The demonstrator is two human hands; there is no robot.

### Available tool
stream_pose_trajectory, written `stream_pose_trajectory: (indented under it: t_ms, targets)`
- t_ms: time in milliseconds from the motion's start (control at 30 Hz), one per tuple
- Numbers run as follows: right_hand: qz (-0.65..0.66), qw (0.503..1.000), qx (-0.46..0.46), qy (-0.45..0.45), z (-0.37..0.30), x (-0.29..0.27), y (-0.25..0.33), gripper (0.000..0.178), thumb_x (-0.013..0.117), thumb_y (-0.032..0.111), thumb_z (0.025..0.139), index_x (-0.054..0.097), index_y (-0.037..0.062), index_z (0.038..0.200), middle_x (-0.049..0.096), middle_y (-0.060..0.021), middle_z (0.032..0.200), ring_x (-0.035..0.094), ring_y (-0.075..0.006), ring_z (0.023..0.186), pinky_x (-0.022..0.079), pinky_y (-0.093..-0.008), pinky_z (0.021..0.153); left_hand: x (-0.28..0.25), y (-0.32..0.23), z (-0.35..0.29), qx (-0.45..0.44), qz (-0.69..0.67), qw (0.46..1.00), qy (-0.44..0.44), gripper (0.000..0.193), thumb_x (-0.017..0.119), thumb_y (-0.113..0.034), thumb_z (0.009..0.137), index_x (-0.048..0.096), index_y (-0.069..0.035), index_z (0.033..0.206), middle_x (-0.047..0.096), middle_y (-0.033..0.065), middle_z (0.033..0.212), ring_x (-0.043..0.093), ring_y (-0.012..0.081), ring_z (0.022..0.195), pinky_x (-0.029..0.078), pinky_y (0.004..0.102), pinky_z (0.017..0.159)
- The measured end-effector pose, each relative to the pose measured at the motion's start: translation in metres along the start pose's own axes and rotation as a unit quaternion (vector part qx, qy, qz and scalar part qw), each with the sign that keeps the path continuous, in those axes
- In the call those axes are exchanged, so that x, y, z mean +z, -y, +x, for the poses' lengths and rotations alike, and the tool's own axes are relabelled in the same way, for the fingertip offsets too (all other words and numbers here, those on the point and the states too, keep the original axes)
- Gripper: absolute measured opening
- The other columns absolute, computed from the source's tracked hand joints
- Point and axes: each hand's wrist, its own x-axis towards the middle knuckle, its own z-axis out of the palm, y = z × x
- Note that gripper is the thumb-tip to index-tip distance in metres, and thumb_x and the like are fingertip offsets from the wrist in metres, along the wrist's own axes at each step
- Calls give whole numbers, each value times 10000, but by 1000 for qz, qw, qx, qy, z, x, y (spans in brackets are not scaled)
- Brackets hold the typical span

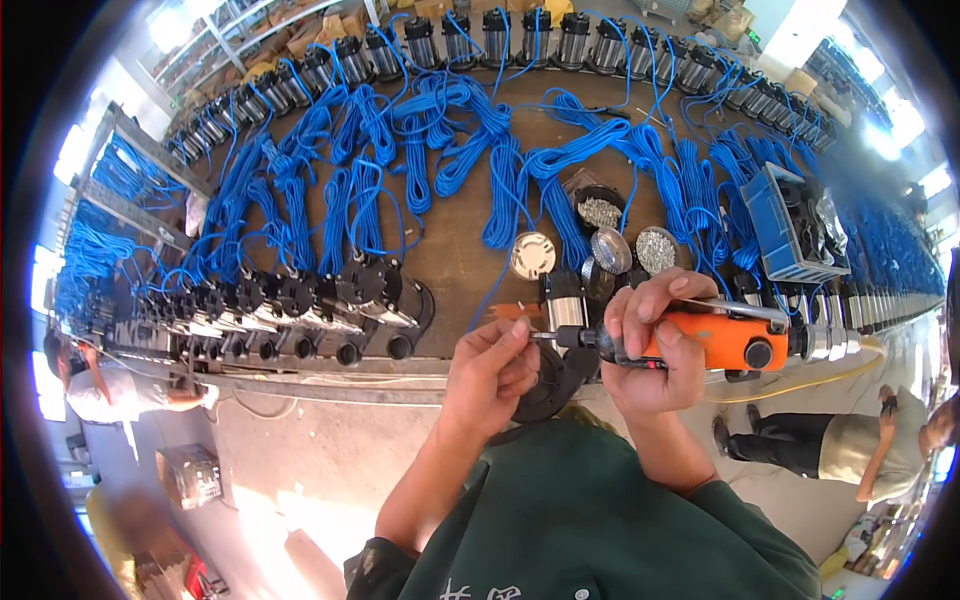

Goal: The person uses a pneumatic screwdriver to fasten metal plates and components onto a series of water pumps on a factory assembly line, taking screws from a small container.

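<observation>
At far left, a co-worker (110,392) is standing beyond the workbench (463,238). Steel-bodied pumps (375,290) are lying along the near edge, and hanks of blue cable (372,125) are spreading across the tabletop behind them. The left hand (488,375) is holding its thumb and forefinger pressed together beside the driver's bit (546,336); whether they are pinching something small, I cannot tell. Behind the bit, a steel cylinder (566,308) is standing near a round perforated disc (533,256). Two bowls of small metal parts (656,251) are sitting farther back. The right hand (655,345) is gripping an orange power driver (712,340), which is lying level over the near edge, its bit pointing toward the left hand. Farther right, a blue crate (785,266) is holding dark parts, and another person (880,440) is standing on the floor.
</observation>
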Motion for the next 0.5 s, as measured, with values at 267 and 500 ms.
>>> stream_pose_trajectory:
  t_ms: [267, 500]
  targets:
    - [-99, 991, 85, 37, -21, -17, -28, 294, 561, 44, 804, 497, 12, 1089, 555, -115, 839, 506, -142, 577, 455, -316, 609, -51, 5, 38, 197, 465, 863, 23, 313, 583, -228, 960, 699, 33, 831, 568, 82, 618, 542, 177, 571, 420, 314, 545]
    - [-198, 955, 221, 19, -28, -30, -51, 275, 488, -44, 801, 492, 7, 1071, 555, -94, 821, 532, -139, 645, 453, -258, 600, -53, -3, 56, 145, 698, 699, 58, 456, 463, -370, 1001, 712, -13, 867, 659, 200, 879, 655, 336, 812, 487, 364, 680]
